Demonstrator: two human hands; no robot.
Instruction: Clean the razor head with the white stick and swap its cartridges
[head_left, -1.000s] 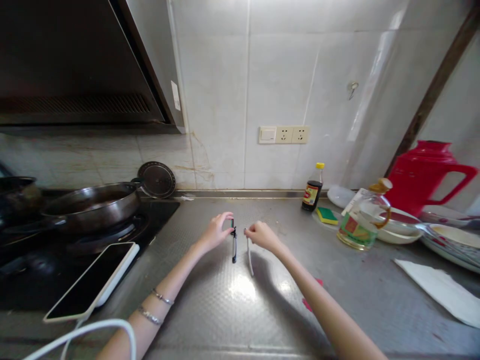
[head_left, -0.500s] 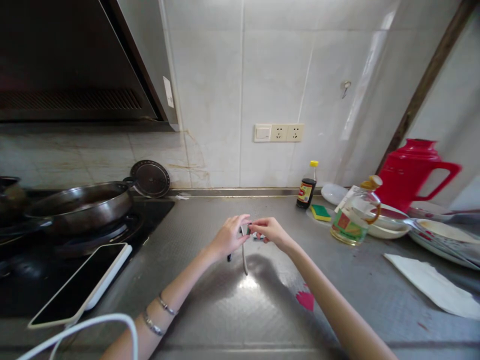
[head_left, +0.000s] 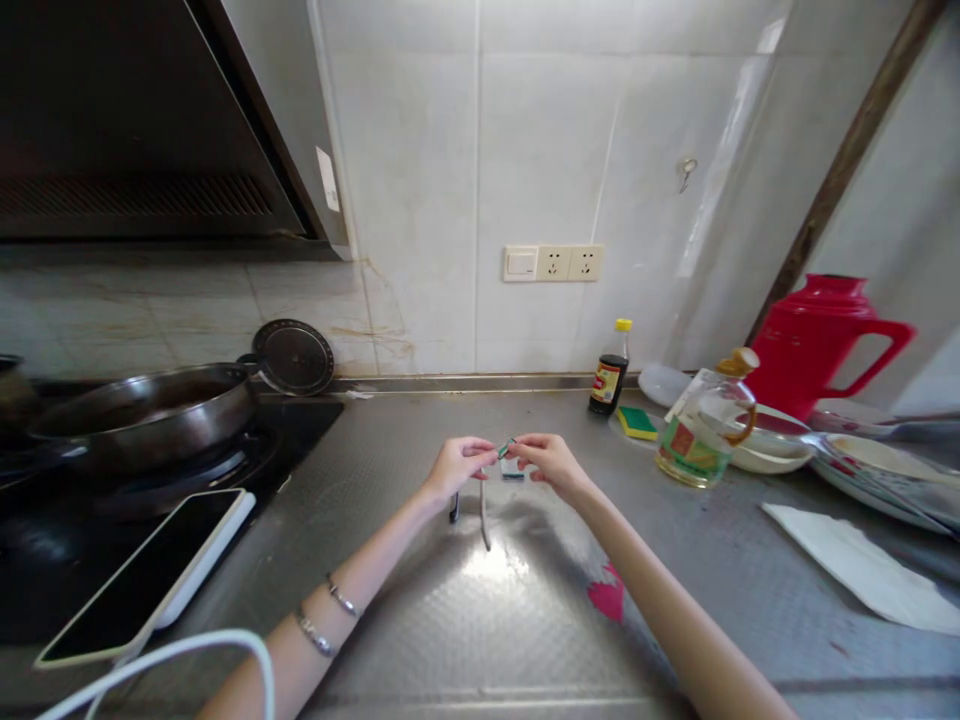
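Above the steel counter, my left hand (head_left: 459,467) and my right hand (head_left: 549,462) are raised with their fingertips close together. Between them is a small green strip (head_left: 506,448), pinched from both sides. A thin grey cord (head_left: 485,520) reaches down to the counter beside my left hand. Just under the left fingers lies a short dark object (head_left: 454,508), too small to make out. Below the strip, a small clear flat piece with a dark edge (head_left: 513,474) rests on the counter.
At left, a phone (head_left: 150,575) and a pan (head_left: 150,405) sit on the stove (head_left: 300,430). To the right are a sauce bottle (head_left: 609,372), a sponge (head_left: 637,422), an oil jug (head_left: 697,440), a red thermos (head_left: 817,345), dishes (head_left: 885,475) and a white paper (head_left: 855,565).
My left fingers have closed in to a pinch, and the green strip now shows between my hands. The clear piece and dark object are less covered. The view has shifted slightly.
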